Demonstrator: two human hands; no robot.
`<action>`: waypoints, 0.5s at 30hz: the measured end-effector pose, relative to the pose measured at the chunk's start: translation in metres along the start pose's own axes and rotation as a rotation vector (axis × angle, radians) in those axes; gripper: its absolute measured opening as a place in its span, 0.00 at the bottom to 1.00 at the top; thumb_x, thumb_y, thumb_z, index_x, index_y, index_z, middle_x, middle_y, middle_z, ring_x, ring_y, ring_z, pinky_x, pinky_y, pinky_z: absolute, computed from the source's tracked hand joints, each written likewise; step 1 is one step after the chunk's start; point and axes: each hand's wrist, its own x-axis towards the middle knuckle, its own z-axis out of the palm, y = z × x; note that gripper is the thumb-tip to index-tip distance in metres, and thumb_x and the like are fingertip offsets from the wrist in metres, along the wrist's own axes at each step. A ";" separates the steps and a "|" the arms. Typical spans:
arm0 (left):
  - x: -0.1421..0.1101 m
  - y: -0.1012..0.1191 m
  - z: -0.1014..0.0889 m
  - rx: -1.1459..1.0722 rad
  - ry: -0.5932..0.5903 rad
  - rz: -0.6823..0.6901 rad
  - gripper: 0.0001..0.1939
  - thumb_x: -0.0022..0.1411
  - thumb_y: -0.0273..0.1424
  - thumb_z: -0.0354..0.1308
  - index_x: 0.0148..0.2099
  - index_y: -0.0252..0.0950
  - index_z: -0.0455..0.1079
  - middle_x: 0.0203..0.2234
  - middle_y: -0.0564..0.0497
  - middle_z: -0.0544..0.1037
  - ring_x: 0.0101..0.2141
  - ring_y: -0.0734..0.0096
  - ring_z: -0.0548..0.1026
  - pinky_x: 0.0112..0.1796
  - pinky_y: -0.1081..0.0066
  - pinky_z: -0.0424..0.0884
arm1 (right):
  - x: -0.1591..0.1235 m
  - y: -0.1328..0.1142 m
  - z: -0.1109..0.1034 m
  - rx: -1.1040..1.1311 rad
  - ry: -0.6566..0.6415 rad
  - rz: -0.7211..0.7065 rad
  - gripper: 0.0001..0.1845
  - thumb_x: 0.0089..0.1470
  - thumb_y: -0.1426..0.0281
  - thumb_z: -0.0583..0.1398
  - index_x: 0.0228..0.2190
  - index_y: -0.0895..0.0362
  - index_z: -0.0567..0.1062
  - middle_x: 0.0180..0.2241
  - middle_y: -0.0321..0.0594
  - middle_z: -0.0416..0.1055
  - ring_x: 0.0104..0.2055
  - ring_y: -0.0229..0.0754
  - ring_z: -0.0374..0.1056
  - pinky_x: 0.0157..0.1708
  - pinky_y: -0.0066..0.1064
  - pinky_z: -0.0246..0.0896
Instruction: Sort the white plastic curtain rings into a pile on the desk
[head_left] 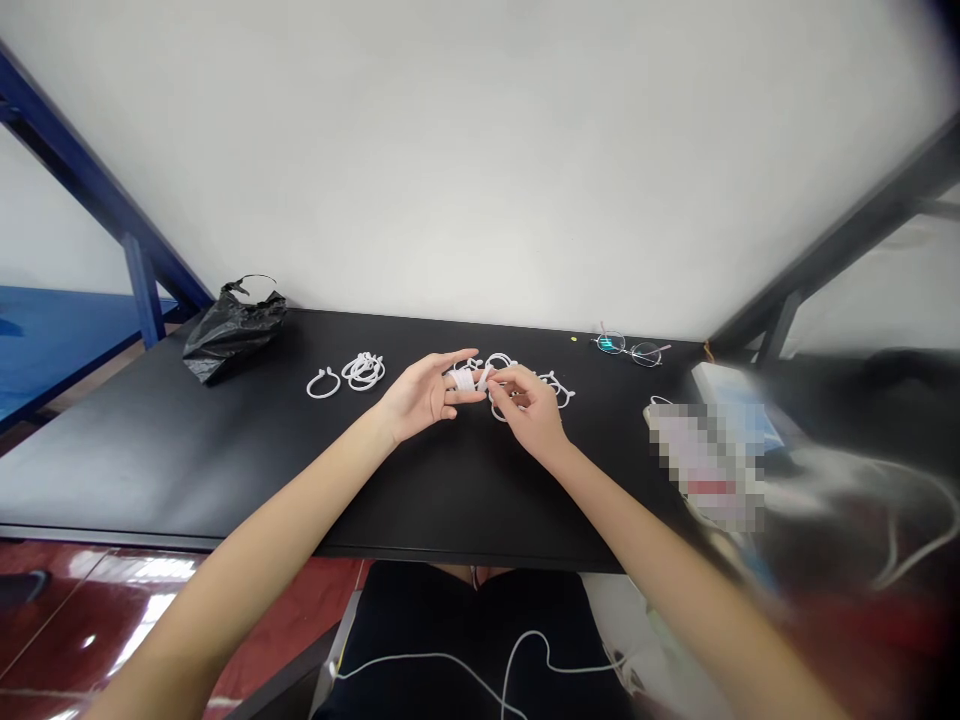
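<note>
My left hand (422, 397) is turned palm up over the table, its fingers stretched out to the right. White cord (465, 380) is wound in several turns around its middle fingers. My right hand (534, 412) meets it from the right, thumb and forefinger pinched on a white piece of the cord at the fingertips. Behind and under the right hand lie several white cord loops (556, 388), partly hidden by it. Left of my hands sit a small heap of white loops (363, 371) and a single open loop (323, 383).
The black table (225, 450) meets a pale wall. On it are a crumpled black plastic bag (238, 325) at the left, glasses (628, 347) at the back right, and a blurred phone-like item (701, 465) beside a white box (731, 395). A white cable (420, 656) crosses my lap.
</note>
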 end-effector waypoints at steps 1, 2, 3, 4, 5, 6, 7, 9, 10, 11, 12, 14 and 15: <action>0.000 0.000 -0.001 0.006 -0.022 -0.003 0.24 0.65 0.37 0.51 0.62 0.37 0.63 0.48 0.40 0.76 0.39 0.60 0.80 0.20 0.79 0.69 | 0.000 -0.001 0.000 0.003 0.016 0.007 0.11 0.57 0.61 0.59 0.29 0.55 0.74 0.38 0.42 0.73 0.29 0.36 0.67 0.23 0.28 0.62; 0.001 -0.001 -0.001 0.014 -0.045 -0.003 0.24 0.65 0.37 0.51 0.62 0.38 0.63 0.48 0.40 0.76 0.41 0.58 0.80 0.21 0.78 0.70 | 0.000 -0.002 0.000 0.018 0.026 0.022 0.12 0.57 0.60 0.59 0.28 0.55 0.73 0.38 0.42 0.73 0.29 0.36 0.67 0.23 0.28 0.62; 0.001 -0.001 -0.002 0.029 -0.070 0.001 0.24 0.65 0.38 0.51 0.61 0.38 0.64 0.48 0.40 0.76 0.44 0.56 0.79 0.23 0.77 0.72 | 0.001 -0.002 0.000 0.046 0.026 0.047 0.13 0.56 0.59 0.60 0.28 0.55 0.72 0.38 0.42 0.73 0.29 0.36 0.67 0.23 0.28 0.62; 0.002 -0.002 -0.002 0.052 -0.095 0.008 0.23 0.64 0.38 0.52 0.60 0.39 0.65 0.48 0.41 0.76 0.46 0.54 0.78 0.25 0.75 0.74 | 0.001 -0.003 0.000 0.083 0.020 0.081 0.14 0.56 0.58 0.60 0.27 0.55 0.71 0.38 0.41 0.73 0.28 0.36 0.67 0.22 0.27 0.62; 0.002 -0.003 -0.002 0.083 -0.120 0.017 0.23 0.64 0.38 0.53 0.59 0.39 0.66 0.48 0.41 0.76 0.48 0.53 0.77 0.27 0.74 0.75 | 0.001 -0.003 0.000 0.125 0.012 0.117 0.14 0.55 0.57 0.60 0.27 0.55 0.70 0.37 0.41 0.73 0.27 0.36 0.67 0.22 0.27 0.62; 0.002 -0.004 -0.001 0.119 -0.141 0.024 0.21 0.64 0.38 0.54 0.57 0.38 0.68 0.49 0.41 0.75 0.49 0.52 0.76 0.30 0.72 0.76 | 0.002 -0.003 0.000 0.167 0.004 0.149 0.15 0.54 0.57 0.61 0.27 0.55 0.69 0.36 0.40 0.73 0.27 0.35 0.67 0.21 0.27 0.61; 0.002 -0.006 0.000 0.157 -0.159 0.025 0.21 0.63 0.39 0.54 0.56 0.38 0.69 0.50 0.41 0.75 0.50 0.52 0.75 0.32 0.70 0.77 | 0.002 -0.003 0.000 0.206 -0.002 0.173 0.15 0.54 0.57 0.61 0.27 0.55 0.68 0.34 0.39 0.72 0.26 0.35 0.66 0.21 0.26 0.61; 0.002 -0.007 0.002 0.220 -0.189 0.009 0.20 0.63 0.40 0.55 0.54 0.38 0.71 0.52 0.40 0.73 0.52 0.51 0.74 0.34 0.69 0.77 | 0.002 -0.003 0.000 0.267 -0.008 0.193 0.14 0.52 0.58 0.62 0.27 0.54 0.66 0.28 0.36 0.70 0.24 0.35 0.65 0.20 0.26 0.60; 0.001 -0.008 0.003 0.240 -0.200 -0.005 0.20 0.63 0.40 0.55 0.55 0.38 0.71 0.52 0.40 0.73 0.52 0.51 0.73 0.34 0.70 0.77 | 0.002 -0.003 -0.001 0.286 -0.013 0.195 0.14 0.51 0.59 0.63 0.27 0.54 0.66 0.26 0.34 0.69 0.24 0.35 0.64 0.20 0.26 0.60; 0.000 -0.009 0.005 0.255 -0.209 -0.020 0.21 0.63 0.41 0.56 0.55 0.39 0.71 0.52 0.39 0.73 0.52 0.50 0.74 0.32 0.70 0.77 | 0.002 -0.003 -0.001 0.298 -0.020 0.197 0.13 0.50 0.60 0.63 0.28 0.54 0.66 0.24 0.33 0.68 0.23 0.35 0.63 0.20 0.26 0.59; 0.000 -0.009 0.005 0.264 -0.218 -0.033 0.22 0.63 0.41 0.56 0.56 0.40 0.70 0.52 0.39 0.73 0.52 0.49 0.74 0.30 0.71 0.77 | 0.002 -0.003 -0.001 0.303 -0.028 0.198 0.12 0.50 0.61 0.63 0.28 0.54 0.66 0.23 0.32 0.67 0.23 0.34 0.63 0.20 0.26 0.59; -0.001 -0.009 0.006 0.269 -0.240 -0.052 0.22 0.62 0.42 0.56 0.56 0.40 0.70 0.52 0.39 0.73 0.50 0.48 0.75 0.27 0.73 0.76 | 0.003 -0.002 -0.002 0.301 -0.038 0.197 0.11 0.48 0.62 0.63 0.29 0.54 0.67 0.23 0.32 0.67 0.22 0.34 0.62 0.20 0.26 0.58; -0.001 -0.009 0.006 0.266 -0.252 -0.060 0.23 0.62 0.43 0.56 0.56 0.40 0.70 0.52 0.39 0.73 0.49 0.47 0.76 0.25 0.74 0.75 | 0.003 -0.002 -0.003 0.304 -0.036 0.196 0.10 0.48 0.63 0.62 0.29 0.54 0.67 0.23 0.32 0.67 0.21 0.34 0.61 0.20 0.27 0.58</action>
